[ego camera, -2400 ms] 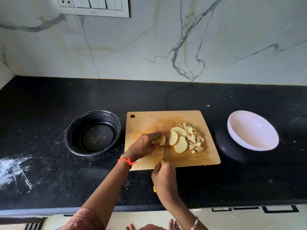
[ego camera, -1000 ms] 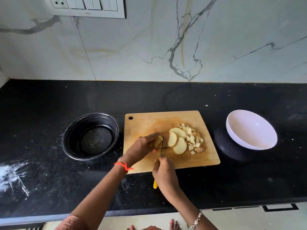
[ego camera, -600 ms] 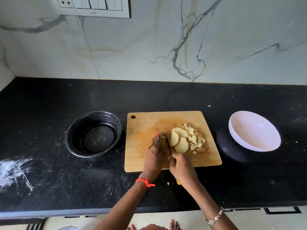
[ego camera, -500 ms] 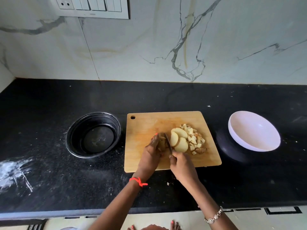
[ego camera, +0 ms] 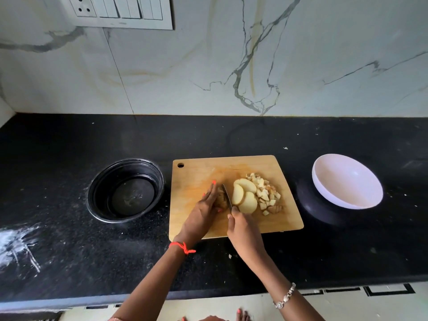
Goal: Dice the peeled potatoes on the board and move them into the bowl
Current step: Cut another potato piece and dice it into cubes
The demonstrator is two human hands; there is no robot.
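Note:
A wooden cutting board [ego camera: 196, 179] lies on the black counter. My left hand [ego camera: 203, 212] presses a small potato piece [ego camera: 221, 200] down at the board's middle. My right hand [ego camera: 243, 232] grips a knife [ego camera: 227, 196] whose blade stands against that piece. Right of the blade lie three pale potato slices [ego camera: 245, 195], and beyond them a heap of diced potato [ego camera: 266, 193]. An empty white bowl [ego camera: 347, 181] sits right of the board.
A black round bowl [ego camera: 126, 189] stands left of the board, empty. White powder smears [ego camera: 16, 244] mark the counter's left end. A marble wall with a switch panel [ego camera: 122, 10] rises behind. The counter's front edge runs just below my wrists.
My left hand turned from a sideways hold to fingers pointing away over the potato piece. The knife swung from crossing the piece to lying alongside it, and my right hand shifted right.

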